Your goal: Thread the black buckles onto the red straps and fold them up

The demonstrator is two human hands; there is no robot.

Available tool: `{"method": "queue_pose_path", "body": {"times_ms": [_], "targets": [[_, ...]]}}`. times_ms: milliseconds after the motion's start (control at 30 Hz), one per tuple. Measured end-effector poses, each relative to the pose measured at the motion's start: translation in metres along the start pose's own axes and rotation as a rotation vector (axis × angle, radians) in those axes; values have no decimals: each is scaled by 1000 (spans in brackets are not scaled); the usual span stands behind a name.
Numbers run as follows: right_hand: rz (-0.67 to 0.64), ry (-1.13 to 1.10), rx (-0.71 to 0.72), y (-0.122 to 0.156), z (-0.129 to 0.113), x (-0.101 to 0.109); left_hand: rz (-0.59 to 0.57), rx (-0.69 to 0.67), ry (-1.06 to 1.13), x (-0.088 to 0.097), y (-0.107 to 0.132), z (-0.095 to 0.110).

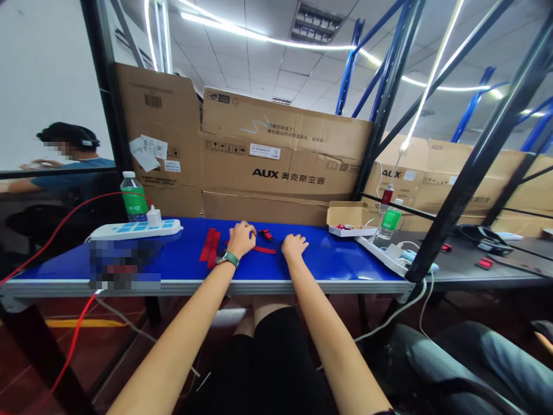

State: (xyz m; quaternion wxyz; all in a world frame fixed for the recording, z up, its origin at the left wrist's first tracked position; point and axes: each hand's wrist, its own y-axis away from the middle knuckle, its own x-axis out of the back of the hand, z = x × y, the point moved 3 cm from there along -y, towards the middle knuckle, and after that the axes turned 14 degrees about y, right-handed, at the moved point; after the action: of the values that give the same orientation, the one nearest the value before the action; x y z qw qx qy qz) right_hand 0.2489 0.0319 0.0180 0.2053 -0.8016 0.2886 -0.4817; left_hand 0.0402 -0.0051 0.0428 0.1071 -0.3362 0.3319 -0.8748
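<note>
Both my arms reach out over a blue table (337, 262). My left hand (242, 237), with a green-strapped watch on the wrist, rests curled with its fingers closed over the end of a red strap (264, 249) that lies flat between my hands. My right hand (294, 244) lies beside it, fingers curled under, with nothing that I can make out in it. A small black and red buckle (266, 234) sits just beyond the strap. Several more red straps (209, 247) lie to the left of my left hand.
A white power strip (133, 230) and a green-labelled bottle (133, 197) stand at the left. An open small cardboard box (349, 222), another bottle (390, 222) and a second power strip (384, 255) are at the right. Big cartons line the back. Another person sits far left.
</note>
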Motion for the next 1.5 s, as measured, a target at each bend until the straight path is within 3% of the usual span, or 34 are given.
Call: {"method": "queue_pose_path", "body": {"times_ms": [100, 200, 300, 367, 500, 600, 700, 900, 1167, 1367, 1500], "targets": [[18, 54, -57, -6, 13, 0, -362, -229, 188, -13, 3, 11], [1, 104, -103, -11, 17, 3, -452, -277, 296, -21, 5, 11], [-74, 170, -199, -15, 21, 6, -442, -287, 292, -25, 4, 5], [-72, 121, -150, -19, 19, 9, -433, -283, 276, -27, 3, 2], [11, -260, 109, -25, 2, 12, -401, -230, 297, -29, 0, -6], [-50, -525, 139, -26, -11, 5, -293, -170, 347, -27, -4, -13], [-130, -633, 140, -23, -19, -1, -170, -156, 350, -23, -8, -17], [-215, -675, 198, -19, -25, -3, -47, -74, 349, -16, -14, -18], [-321, -505, 415, -11, -35, 2, -94, -60, 427, -14, -13, -8], [-302, -579, 370, -12, -34, -2, -70, -33, 393, -13, -14, -9], [-351, -545, 437, -8, -37, -4, -91, -42, 409, -13, -13, -9]]}}
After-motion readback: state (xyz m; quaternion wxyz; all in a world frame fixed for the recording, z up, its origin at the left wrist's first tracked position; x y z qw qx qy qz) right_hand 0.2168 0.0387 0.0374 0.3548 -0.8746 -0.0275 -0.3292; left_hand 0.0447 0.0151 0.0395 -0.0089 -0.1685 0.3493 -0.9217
